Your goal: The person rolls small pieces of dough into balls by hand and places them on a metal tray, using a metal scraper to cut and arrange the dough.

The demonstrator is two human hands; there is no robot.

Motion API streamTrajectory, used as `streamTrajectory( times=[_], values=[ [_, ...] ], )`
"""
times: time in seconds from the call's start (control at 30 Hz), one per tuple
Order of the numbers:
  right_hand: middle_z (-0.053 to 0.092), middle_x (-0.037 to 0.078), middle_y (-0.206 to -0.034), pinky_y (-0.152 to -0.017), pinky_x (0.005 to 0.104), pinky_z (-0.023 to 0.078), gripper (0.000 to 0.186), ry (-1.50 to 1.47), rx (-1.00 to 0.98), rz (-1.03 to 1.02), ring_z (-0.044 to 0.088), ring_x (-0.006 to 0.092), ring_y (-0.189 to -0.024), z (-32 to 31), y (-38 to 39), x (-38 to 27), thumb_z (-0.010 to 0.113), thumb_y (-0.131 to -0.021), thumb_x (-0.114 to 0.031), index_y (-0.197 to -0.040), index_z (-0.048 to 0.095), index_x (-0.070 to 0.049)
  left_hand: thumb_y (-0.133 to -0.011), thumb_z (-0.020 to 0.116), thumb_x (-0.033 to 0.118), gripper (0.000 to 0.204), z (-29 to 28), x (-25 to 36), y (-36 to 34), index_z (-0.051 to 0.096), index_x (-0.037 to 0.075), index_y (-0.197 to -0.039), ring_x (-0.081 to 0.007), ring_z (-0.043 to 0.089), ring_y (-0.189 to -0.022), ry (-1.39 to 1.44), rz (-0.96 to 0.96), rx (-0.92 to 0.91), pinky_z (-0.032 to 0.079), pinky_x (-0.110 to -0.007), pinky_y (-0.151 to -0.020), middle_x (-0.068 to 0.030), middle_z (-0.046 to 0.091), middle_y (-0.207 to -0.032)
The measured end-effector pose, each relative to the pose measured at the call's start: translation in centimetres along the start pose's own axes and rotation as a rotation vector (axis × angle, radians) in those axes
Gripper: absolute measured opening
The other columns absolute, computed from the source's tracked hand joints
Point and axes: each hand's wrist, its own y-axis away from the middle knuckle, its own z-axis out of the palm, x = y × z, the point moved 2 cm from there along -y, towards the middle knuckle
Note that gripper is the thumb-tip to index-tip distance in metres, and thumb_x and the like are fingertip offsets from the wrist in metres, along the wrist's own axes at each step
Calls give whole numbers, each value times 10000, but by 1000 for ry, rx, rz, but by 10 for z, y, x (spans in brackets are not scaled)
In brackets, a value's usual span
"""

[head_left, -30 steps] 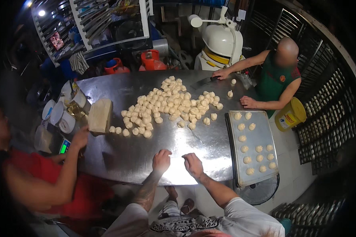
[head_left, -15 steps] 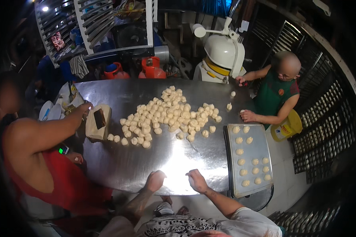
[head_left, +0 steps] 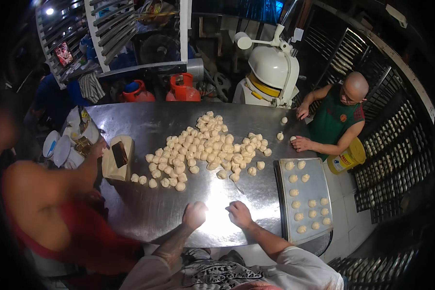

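Over the near edge of a steel table (head_left: 130,212), my left hand (head_left: 195,215) is closed with its fingers curled in. My right hand (head_left: 239,214) is closed too, a short gap to its right. Whatever the fingers of either hand may hold is hidden. Ahead of both hands lies a large heap of pale dough balls (head_left: 183,154), with several loose ones along its near side. A thin light-coloured tool (head_left: 237,187) lies on the tabletop just beyond my right hand.
A baking tray (head_left: 302,166) with shaped dough pieces sits at the table's right edge. A co-worker in green (head_left: 336,113) handles dough at the far right. Another in red (head_left: 67,212) stands left, beside a big dough block (head_left: 112,166) with a dark flat object on it. A white machine (head_left: 270,67) stands behind.
My view has shifted slightly. Both of my hands stay closed near the table edge, slightly farther in over it. The co-worker at left has leaned and drawn an arm back.
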Motion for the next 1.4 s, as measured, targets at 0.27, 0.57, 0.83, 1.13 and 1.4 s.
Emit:
streamTrajectory(
  times=[0.27, 0.57, 0.83, 1.13, 1.4],
  values=[
    [674, 135, -1040, -848, 471, 586, 226, -177, 56, 123, 693, 362, -962, 2, 34, -24, 728, -878, -7, -1086, 731, -97, -861, 664, 99, 132, 8, 7, 40, 732, 170, -950, -257, 680, -933, 88, -59, -34, 538, -450, -802, -24, 700, -976],
    [658, 209, -1114, -853, 465, 550, 268, -223, 502, 511, 661, 378, -975, 25, -9, -44, 724, -948, -163, -1175, 694, -23, -874, 670, 84, 191, 24, 41, -2, 749, 86, -1047, -362, 660, -1051, 69, -477, 263, 528, -482, -964, -130, 698, -1075],
    [735, 205, -1060, -879, 542, 576, 368, 43, -105, 702, 712, 431, -1014, -52, 34, 47, 869, -874, -368, -1035, 761, -54, -925, 726, 104, 264, 0, 85, 6, 704, 63, -1185, -433, 643, -1115, 67, -422, 311, 516, -503, -1019, -176, 663, -1183],
    [737, 244, -1109, -897, 529, 602, 413, 170, -276, 569, 723, 443, -1060, -35, -11, 56, 844, -917, -400, -1017, 752, -10, -899, 850, 275, 501, 76, 111, -4, 690, 61, -1322, -377, 670, -1198, 178, -492, 57, 517, -479, -1055, -181, 706, -1242],
    [717, 191, -768, -674, 467, 539, 271, -565, -166, 526, 695, 356, -672, -54, 44, 50, 756, -959, -256, -961, 699, 9, -884, 880, 305, 632, 54, 114, 7, 638, 104, -1433, -371, 656, -1186, 193, -519, 4, 497, -473, -1055, -147, 654, -1290]
  ],
)
